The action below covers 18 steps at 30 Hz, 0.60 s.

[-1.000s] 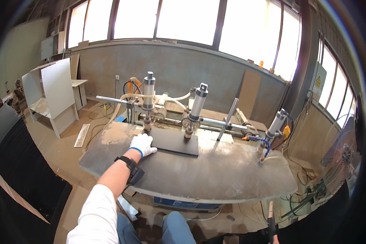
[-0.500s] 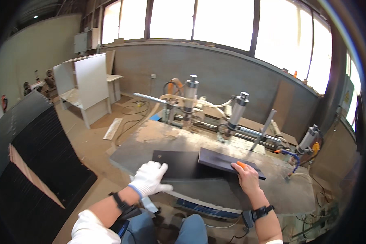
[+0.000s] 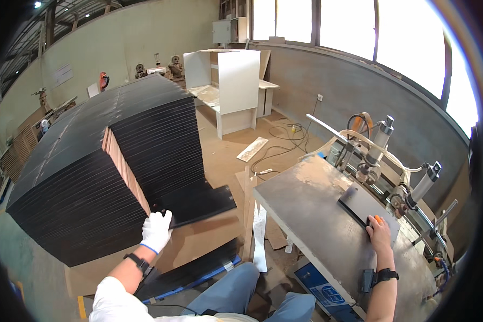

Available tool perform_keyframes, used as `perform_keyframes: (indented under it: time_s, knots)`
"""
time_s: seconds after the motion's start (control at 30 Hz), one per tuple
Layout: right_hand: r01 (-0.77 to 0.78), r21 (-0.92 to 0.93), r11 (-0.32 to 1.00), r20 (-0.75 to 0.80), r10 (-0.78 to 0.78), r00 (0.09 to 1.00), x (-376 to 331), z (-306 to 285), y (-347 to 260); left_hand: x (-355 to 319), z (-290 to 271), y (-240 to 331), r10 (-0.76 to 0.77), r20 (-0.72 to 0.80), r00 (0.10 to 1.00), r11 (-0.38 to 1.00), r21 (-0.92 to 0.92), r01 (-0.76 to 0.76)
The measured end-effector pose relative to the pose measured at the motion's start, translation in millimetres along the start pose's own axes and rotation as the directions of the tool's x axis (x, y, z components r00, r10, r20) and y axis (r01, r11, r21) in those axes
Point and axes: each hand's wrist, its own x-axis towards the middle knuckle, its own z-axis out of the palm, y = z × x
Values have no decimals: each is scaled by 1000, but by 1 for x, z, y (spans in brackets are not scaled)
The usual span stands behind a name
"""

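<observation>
My left hand, in a white knit glove, is closed on the near corner of a flat dark board. That board lies low against a tall stack of black boards. At the right, my bare right hand grips the near edge of another dark board, which rests on the metal worktable and reflects the light. Something small and orange shows at the right fingertips; its kind is unclear. Part of the left fingers is hidden behind the glove's back.
Upright metal cylinders with hoses and rails line the table's far side. Pale wood edges show in the stack's notch. A white cabinet stands further back. Cables and a pale offcut lie on the floor.
My view has turned left toward the stack. My left hand has gone from the worktable to the stack; the lower flat board no longer shows on the table. My right hand stays at its board.
</observation>
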Motion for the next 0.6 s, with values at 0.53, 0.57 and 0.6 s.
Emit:
perform_keyframes:
  time_s: [0.53, 0.57, 0.6]
  knots:
    - [-505, 62, 861, -473, 471, 745, -442, -120, -50, 109, 106, -25, -149, 621, 770, 947, 315, -70]
    - [-742, -88, 665, -304, 692, 655, -496, -123, -68, 115, 97, -21, -154, 675, 721, 919, 367, -147]
    - [-869, -265, 417, -160, 870, 466, -545, -124, -88, 116, 87, -10, -144, 664, 734, 895, 403, -189]
